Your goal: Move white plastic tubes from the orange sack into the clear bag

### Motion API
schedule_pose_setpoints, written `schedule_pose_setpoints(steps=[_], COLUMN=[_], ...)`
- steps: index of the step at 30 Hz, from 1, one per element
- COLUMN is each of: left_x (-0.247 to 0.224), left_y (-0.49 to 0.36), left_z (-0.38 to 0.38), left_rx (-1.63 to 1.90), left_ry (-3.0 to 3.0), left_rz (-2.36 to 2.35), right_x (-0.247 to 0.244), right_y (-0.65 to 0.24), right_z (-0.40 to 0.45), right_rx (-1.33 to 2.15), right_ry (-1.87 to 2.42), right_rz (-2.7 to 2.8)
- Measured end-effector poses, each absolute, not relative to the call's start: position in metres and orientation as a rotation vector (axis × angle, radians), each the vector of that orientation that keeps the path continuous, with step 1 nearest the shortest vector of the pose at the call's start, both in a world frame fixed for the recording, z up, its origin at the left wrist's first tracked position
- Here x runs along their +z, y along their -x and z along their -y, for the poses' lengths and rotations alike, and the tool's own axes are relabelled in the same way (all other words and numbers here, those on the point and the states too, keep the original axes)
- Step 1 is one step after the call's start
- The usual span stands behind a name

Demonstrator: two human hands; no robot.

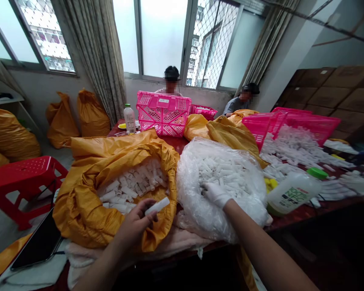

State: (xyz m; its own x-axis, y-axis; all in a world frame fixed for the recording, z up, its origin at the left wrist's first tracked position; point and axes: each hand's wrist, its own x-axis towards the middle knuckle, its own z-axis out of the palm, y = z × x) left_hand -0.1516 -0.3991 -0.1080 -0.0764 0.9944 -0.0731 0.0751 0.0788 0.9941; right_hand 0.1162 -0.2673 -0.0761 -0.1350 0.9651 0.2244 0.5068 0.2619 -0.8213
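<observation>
My left hand (140, 215), bare, pinches a short white plastic tube (157, 206) between thumb and fingers. It is over the near edge of an orange woven sack (81, 194), whose rolled-down mouth shows many similar white tubes (130, 186). My right hand (216, 195) wears a white glove with dark fingertips showing. It reaches into a clear plastic bag (189, 194) full of smaller white tube pieces (227, 171). Its fingers are curled at the pile's near left side; whatever they hold is too small to make out.
A jug with a green cap (294, 192) leans right of the clear bag. Behind stand a pink basket (164, 113) and a bottle (129, 119). More white pieces (300, 145) spill rightward. A red stool (24, 178) is at left. Two people (171, 81) sit across the table.
</observation>
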Motion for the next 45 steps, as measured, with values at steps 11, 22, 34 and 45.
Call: schedule_pose_setpoints(steps=[11,22,34,45], left_x=[-0.098,-0.094,-0.114,-0.107], left_y=[0.126,0.112,0.099,0.101], left_z=[0.414,0.424,0.436,0.431], left_rx=[1.066,0.973,0.971,0.957], left_ry=[-1.515,-1.670,-0.662,-1.709], left_rz=[-1.207,-1.235,-0.520,-1.489], right_x=[-0.059,-0.079,-0.101,-0.107], right_y=[-0.087,-0.039,-0.037,-0.023], right_z=[0.350,0.362,0.371,0.382], right_rx=[1.649,1.010,1.470,1.206], right_ry=[0.963,0.786,0.798,1.057], right_rz=[1.718,1.420,0.843,0.948])
